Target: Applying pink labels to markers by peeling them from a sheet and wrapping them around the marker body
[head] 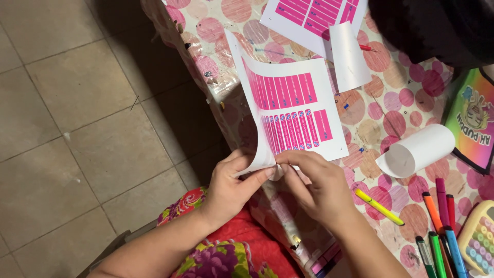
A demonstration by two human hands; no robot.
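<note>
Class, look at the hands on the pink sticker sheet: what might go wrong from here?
1. The sticker sheet is bent sharply where the left hand pinches it; it may crease.
2. The right hand picks at the sheet's edge; a label might tear.
3. The paper roll lies loose and may roll away.

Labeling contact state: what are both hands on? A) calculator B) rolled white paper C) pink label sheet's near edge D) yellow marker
C: the left hand and right hand pinch the near edge of the label sheet, which curls up on its left side; the yellow marker, rolled paper and calculator lie untouched to the right.
</note>
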